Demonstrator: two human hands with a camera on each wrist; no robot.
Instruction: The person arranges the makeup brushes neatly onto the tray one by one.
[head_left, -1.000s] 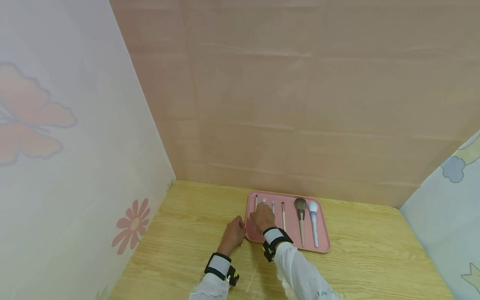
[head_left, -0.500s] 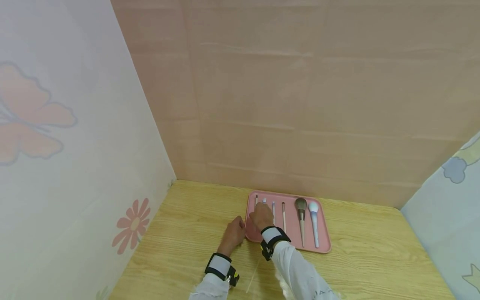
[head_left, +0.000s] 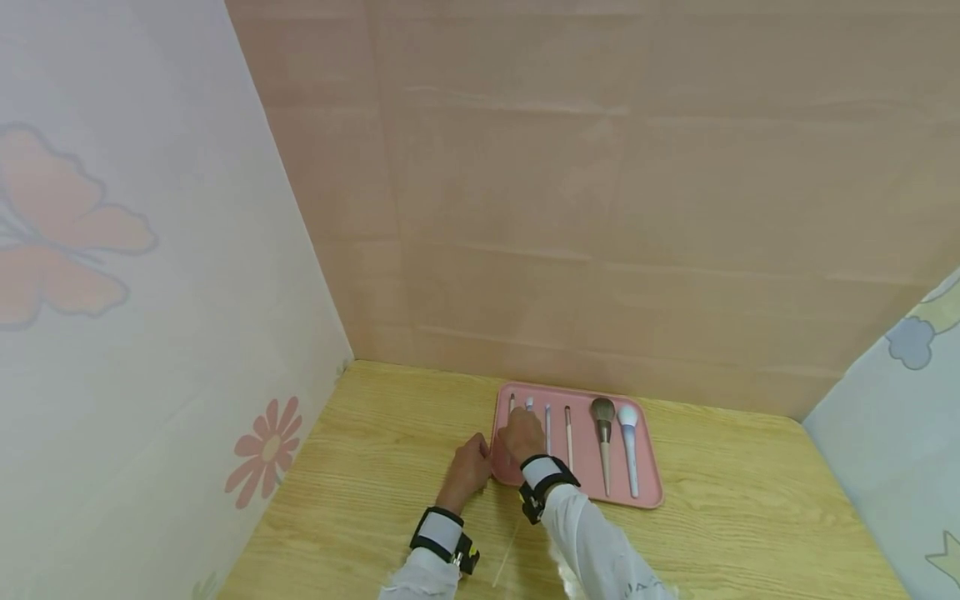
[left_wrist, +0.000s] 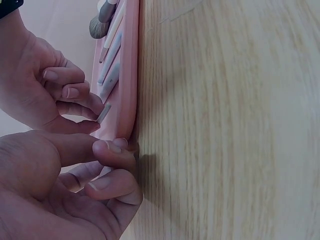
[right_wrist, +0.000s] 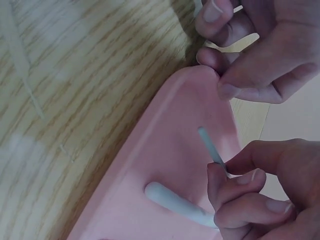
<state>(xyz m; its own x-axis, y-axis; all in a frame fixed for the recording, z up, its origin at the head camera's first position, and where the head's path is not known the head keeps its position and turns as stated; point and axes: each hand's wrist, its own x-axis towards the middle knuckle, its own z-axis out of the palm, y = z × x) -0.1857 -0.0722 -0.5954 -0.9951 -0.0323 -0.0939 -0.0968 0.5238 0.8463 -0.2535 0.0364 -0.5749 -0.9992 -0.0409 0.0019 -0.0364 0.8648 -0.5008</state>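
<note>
A pink tray (head_left: 587,468) holds several makeup brushes lying side by side. At its left end, my right hand (head_left: 522,435) pinches the handle of the leftmost thin makeup brush (right_wrist: 210,145) between thumb and fingertips. The brush's small dark tip shows beyond the hand in the head view. Beside it lies a brush with a thicker pale handle (right_wrist: 175,201), partly hidden by the right hand. My left hand (head_left: 467,470) grips the near left corner of the tray, thumb over the rim. Its curled fingers are partly hidden in the head view.
Farther right on the tray lie two thin brushes, a large brown-haired brush (head_left: 603,446) and a white-haired brush (head_left: 630,450). A wooden table (head_left: 735,508) carries the tray. Behind stands a beige wall (head_left: 510,208), with a patterned panel (head_left: 165,292) on the left.
My right hand has shifted slightly left over the tray's left end, showing more of the neighbouring thin brushes. The left hand stays at the corner.
</note>
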